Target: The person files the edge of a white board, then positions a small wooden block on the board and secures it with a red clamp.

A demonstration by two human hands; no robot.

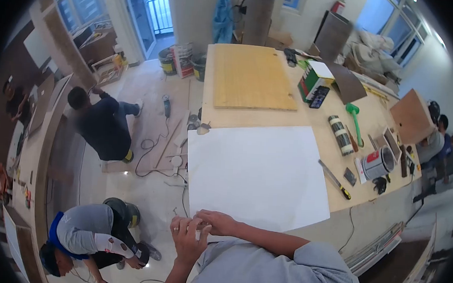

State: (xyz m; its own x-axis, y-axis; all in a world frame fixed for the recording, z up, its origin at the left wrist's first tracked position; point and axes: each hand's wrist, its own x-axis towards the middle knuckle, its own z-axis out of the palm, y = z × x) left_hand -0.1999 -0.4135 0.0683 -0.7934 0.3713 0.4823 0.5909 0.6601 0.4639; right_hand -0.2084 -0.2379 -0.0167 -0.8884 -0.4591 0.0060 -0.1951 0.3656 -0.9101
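A large white sheet (255,175) lies flat on the near part of the wooden worktable (310,147). My left hand (187,238), with a ring on one finger, is raised at the sheet's near left corner, its fingers apart and slightly bent. Against it rests my right hand (216,222), its fingers curled and partly hidden behind the left. Whether anything small is between the fingers, I cannot make out. Past the sheet lies a yellowish wooden panel (254,80). A file with a yellow and black handle (334,179) lies just right of the sheet.
On the table's right are a paint can (377,162), a green mallet (353,121), a patterned roll (341,135) and a phone (319,97) against a rectangular tin (315,76). A grinder (166,106) and cord lie on the floor. One person (93,237) bends at left; others work nearby.
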